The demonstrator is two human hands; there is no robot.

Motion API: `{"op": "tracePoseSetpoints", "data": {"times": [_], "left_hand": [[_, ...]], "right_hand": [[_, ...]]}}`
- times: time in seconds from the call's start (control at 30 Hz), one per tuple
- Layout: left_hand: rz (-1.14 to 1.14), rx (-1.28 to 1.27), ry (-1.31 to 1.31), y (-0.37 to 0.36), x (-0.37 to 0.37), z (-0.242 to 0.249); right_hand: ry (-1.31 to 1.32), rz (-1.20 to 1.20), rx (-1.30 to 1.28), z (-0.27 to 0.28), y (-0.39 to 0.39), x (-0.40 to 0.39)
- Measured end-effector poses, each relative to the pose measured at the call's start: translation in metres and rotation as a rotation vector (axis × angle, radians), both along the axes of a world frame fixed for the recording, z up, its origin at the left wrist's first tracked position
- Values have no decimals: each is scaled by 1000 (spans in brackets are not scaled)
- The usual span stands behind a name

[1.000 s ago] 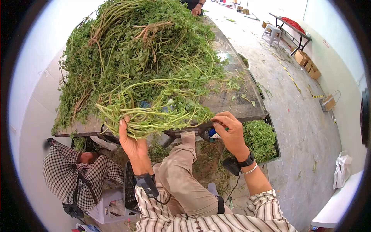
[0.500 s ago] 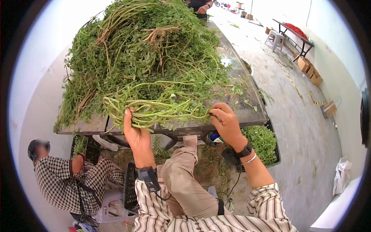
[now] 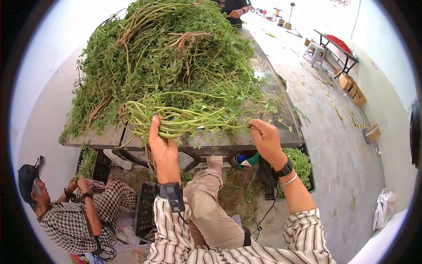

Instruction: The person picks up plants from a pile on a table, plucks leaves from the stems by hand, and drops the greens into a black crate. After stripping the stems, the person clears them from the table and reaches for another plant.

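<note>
A bundle of long pale-green leafy stems (image 3: 189, 119) lies sideways just above the table's near edge. My left hand (image 3: 163, 147) is closed round its left part, thumb on top, with looped stem ends sticking out beyond. At the bundle's right end, my right hand (image 3: 267, 140) pinches a thin stem tip between thumb and fingers. Behind both hands rises a large heap of green leafy plants (image 3: 167, 66), with brownish roots (image 3: 189, 38) showing on top.
The dark table (image 3: 281, 132) carries the heap. Below it stand crates of greens (image 3: 299, 165) and a black crate (image 3: 145, 211). A person in checked clothes (image 3: 70, 220) sits at left, handling greens. Another person's hand (image 3: 236, 13) shows at the far end. Boxes (image 3: 351, 88) line the right wall.
My right hand has moved slightly right and down, still at the stem tips. My left hand keeps its hold on the bundle. The seated person has lifted both hands with greens.
</note>
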State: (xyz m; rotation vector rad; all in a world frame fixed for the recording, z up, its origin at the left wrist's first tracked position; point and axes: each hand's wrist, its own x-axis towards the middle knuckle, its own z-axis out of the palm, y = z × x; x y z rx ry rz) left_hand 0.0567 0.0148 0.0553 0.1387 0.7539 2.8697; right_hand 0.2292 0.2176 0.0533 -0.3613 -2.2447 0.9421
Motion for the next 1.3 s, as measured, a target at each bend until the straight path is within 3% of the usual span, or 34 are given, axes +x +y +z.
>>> {"op": "tracePoseSetpoints", "data": {"times": [0.23,0.43,0.5,0.6,0.83,1.03,1.13,1.3], "left_hand": [[7,7,-3,0,-4,-6],[-20,55,-18,-1,-2,-5],[-25,58,-24,-1,-1,-3],[-32,72,-7,-2,2,-1],[-28,76,11,-3,4,1],[-54,59,10,-4,7,4],[-10,61,-13,-3,3,-1],[-35,80,-12,-3,3,-3]], "right_hand": [[-44,20,-103,-8,4,1],[149,20,-334,-5,1,2],[96,22,-703,-13,8,7],[70,43,-825,-23,9,11],[29,171,-968,-30,-15,6],[167,107,-873,-32,-31,-7],[168,103,-991,-33,-37,-15],[103,205,-909,-35,-38,-25]]}}
